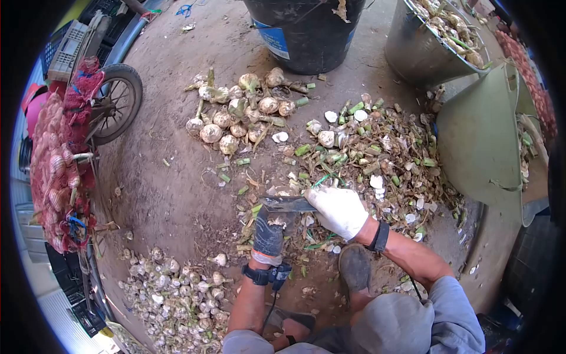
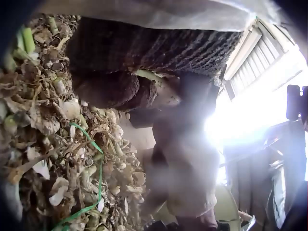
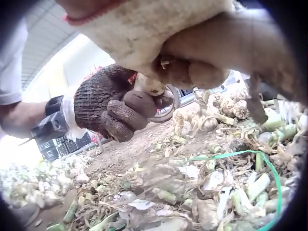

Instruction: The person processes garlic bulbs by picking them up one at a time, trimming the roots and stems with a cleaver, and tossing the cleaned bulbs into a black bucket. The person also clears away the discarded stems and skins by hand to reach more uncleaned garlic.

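Off-white, dirt-smudged garlic bulb (image 3: 148,84) sits in the dark knit-gloved left hand (image 1: 270,236), fingers curled round it; white-gloved right hand (image 1: 339,211) grips a dark flat metal blade (image 1: 289,204). From my remote seat, I'd guess part done: pale trimmed-looking bulbs (image 1: 171,289) heaped left, round brownish stemmed bulbs (image 1: 221,120) left to do up front.

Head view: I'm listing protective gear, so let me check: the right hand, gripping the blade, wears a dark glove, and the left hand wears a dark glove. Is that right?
Not quite: the right hand wears a white glove, as the head view shows. It does grip the blade, and the left hand does wear a dark glove.
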Demonstrator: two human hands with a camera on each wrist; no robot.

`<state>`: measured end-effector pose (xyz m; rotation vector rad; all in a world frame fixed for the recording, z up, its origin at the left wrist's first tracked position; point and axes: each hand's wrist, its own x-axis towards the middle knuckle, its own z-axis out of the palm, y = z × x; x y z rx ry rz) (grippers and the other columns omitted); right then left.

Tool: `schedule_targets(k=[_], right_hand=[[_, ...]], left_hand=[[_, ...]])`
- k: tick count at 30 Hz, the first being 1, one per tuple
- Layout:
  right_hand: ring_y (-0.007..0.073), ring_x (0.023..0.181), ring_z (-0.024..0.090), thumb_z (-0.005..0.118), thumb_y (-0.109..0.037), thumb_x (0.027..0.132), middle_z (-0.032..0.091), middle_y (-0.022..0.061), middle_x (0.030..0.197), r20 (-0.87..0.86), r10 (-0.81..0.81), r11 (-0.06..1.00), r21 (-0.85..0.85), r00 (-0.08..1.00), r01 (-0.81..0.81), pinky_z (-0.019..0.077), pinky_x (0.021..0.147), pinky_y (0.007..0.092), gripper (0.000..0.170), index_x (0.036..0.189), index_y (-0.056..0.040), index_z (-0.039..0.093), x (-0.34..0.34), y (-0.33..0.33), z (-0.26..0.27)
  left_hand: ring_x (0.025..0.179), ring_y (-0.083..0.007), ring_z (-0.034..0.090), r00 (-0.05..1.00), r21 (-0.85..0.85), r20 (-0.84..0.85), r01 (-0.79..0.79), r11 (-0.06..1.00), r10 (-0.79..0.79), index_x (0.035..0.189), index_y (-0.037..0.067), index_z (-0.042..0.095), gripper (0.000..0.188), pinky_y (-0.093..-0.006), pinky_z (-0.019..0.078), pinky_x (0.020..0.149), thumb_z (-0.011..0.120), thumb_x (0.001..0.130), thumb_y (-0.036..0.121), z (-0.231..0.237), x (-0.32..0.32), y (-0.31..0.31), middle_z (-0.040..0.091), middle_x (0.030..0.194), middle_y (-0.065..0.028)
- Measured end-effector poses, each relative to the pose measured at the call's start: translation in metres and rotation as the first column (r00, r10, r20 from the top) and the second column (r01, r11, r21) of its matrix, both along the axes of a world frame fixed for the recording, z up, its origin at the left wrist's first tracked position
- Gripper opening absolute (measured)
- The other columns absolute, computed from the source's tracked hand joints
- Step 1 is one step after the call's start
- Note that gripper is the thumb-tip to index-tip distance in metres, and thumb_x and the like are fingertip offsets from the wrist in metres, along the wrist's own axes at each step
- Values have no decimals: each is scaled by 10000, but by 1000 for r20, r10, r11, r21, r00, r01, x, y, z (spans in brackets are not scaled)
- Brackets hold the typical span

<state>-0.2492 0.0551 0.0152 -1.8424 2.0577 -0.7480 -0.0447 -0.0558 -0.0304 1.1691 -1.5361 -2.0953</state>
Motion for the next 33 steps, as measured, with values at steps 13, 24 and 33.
schedule_targets(k=[13, 24, 33], right_hand=[[366, 746, 691, 619, -176, 926, 684, 184, 815, 348, -353, 932, 209, 868, 296, 544, 651, 445, 188, 1076, -71, 662, 41, 26, 7], [355, 767, 704, 654, -119, 870, 706, 175, 865, 352, -242, 970, 123, 904, 212, 563, 681, 410, 186, 1033, -75, 730, 81, 34, 6], [344, 662, 700, 634, -267, 930, 694, 163, 736, 262, -466, 820, 488, 845, 300, 534, 615, 437, 217, 1012, -73, 682, 76, 83, -74]], left_hand=[[982, -182, 635, 964, 182, -264, 75, 980, -25, 1422, 36, 504, 593, -316, 539, 842, 741, 899, 184, 30, 8, 5, 635, 1139, -57], [744, -164, 654, 998, 197, -31, -55, 979, 62, 1248, 48, 564, 491, -286, 534, 611, 798, 854, 222, 41, 31, 41, 658, 958, -71], [1118, -195, 642, 867, 618, -128, 450, 645, -482, 1455, 47, 530, 565, -347, 460, 1033, 685, 942, 226, 90, 195, -21, 680, 1304, -92]])
